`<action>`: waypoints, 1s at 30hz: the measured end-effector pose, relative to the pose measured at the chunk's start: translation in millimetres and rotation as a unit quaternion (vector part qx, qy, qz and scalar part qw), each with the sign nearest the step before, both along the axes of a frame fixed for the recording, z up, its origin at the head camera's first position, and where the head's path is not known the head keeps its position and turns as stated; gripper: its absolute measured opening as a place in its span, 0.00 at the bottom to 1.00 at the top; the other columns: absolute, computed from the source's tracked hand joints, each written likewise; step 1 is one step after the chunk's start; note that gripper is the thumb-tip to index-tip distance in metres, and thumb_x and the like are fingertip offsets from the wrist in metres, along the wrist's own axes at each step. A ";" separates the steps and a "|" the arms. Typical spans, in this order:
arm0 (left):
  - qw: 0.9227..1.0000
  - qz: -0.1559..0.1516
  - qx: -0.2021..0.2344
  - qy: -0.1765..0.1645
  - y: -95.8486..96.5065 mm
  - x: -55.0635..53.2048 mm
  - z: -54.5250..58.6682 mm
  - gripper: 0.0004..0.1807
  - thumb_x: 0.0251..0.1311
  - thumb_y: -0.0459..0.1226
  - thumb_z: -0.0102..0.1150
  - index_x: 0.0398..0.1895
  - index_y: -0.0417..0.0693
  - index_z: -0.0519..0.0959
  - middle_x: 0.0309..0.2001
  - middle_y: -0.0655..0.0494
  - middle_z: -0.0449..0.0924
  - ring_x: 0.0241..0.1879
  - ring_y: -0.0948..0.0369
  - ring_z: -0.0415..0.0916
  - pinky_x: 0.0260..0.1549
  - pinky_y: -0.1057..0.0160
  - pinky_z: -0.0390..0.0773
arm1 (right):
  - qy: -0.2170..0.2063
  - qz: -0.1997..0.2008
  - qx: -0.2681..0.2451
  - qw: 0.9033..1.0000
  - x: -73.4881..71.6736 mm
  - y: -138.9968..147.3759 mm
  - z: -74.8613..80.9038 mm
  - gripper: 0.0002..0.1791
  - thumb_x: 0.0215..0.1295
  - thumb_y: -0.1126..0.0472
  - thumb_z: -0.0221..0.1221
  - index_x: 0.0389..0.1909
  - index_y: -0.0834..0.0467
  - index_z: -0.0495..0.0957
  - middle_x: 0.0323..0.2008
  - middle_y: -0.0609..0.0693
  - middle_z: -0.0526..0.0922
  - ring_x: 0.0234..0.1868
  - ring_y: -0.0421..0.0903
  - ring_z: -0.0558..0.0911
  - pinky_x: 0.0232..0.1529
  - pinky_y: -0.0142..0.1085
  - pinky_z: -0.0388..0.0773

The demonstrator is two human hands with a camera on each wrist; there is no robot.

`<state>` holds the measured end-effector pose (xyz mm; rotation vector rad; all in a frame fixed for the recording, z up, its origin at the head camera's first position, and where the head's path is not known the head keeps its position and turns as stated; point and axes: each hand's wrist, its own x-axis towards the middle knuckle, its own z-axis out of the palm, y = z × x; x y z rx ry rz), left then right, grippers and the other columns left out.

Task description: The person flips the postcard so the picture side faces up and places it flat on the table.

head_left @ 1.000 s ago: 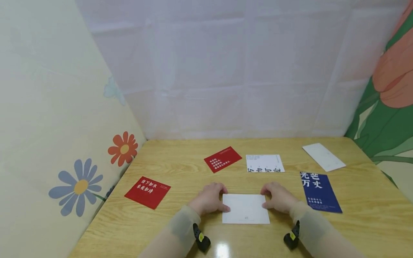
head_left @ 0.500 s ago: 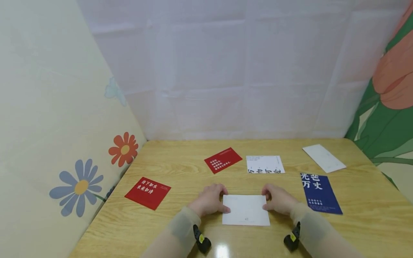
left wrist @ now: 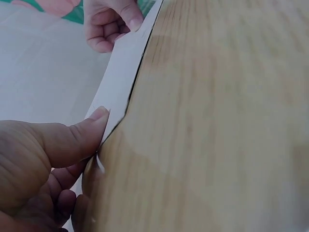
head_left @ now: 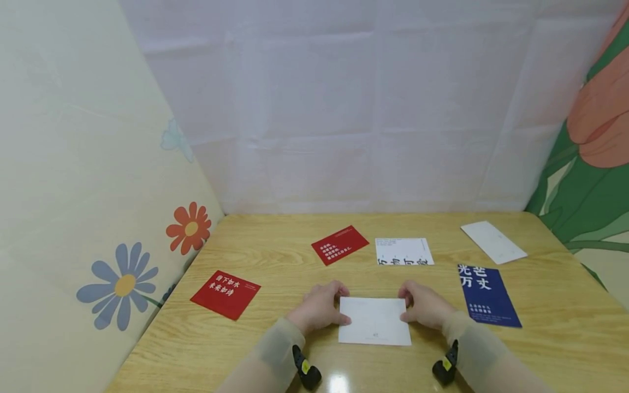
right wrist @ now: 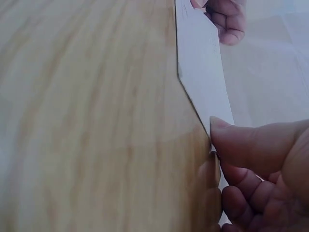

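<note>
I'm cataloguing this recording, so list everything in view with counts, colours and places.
Held card: one, white, between both hands
Red cards: two, red, table left and back centre
Lettered card: one, white, right of the back red one
Pale card: one, white, back right
Blue card: one, blue, right
Table: one, wood-brown, underneath
Backdrop: one, whitish, behind
Floral walls: two, multicoloured, either side
Wrist devices: two, black, at wrists
Left hand: one, bare, card's left edge
Right hand: one, bare, card's right edge

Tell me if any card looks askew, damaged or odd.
No damage shows. Three rectangular paper cards lie askew to the far edge of the wooden table: the left red card, back red card and far-right white card. The near white card sits roughly square.
</note>
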<state>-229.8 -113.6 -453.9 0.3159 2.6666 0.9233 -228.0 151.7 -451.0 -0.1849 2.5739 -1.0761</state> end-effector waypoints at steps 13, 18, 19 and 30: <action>1.000 0.013 0.023 0.010 2.3 -1.5 -1.3 0.13 0.52 0.41 0.71 0.42 0.59 0.82 0.35 0.62 0.75 0.41 0.56 0.67 0.45 0.50 0.62 | 0.004 -0.017 0.004 1.000 -1.0 0.1 -0.6 0.07 0.59 0.66 0.64 0.38 0.55 0.79 0.33 0.49 0.75 0.37 0.47 0.72 0.41 0.42 0.68; 0.998 0.032 0.049 0.000 2.7 -1.9 2.1 0.08 0.56 0.40 0.68 0.39 0.57 0.82 0.32 0.58 0.75 0.35 0.57 0.69 0.35 0.57 0.67 | -0.002 -0.031 -0.018 0.999 0.1 0.9 3.1 0.04 0.61 0.64 0.63 0.36 0.55 0.80 0.33 0.49 0.77 0.37 0.47 0.73 0.42 0.42 0.70; 0.998 0.033 0.057 -0.003 2.4 -1.8 2.9 0.07 0.56 0.39 0.67 0.38 0.57 0.81 0.32 0.57 0.74 0.34 0.57 0.69 0.33 0.58 0.68 | -0.004 -0.033 -0.024 0.999 0.4 1.0 4.0 0.04 0.61 0.64 0.63 0.36 0.55 0.80 0.33 0.49 0.77 0.37 0.47 0.73 0.41 0.42 0.70; 0.991 0.014 0.132 -0.017 -2.8 -2.0 17.6 0.07 0.58 0.36 0.65 0.40 0.54 0.82 0.32 0.53 0.73 0.33 0.56 0.69 0.29 0.60 0.69 | 0.013 -0.034 -0.064 0.997 0.9 5.0 13.9 0.08 0.59 0.66 0.63 0.40 0.57 0.80 0.35 0.49 0.78 0.37 0.45 0.75 0.41 0.41 0.74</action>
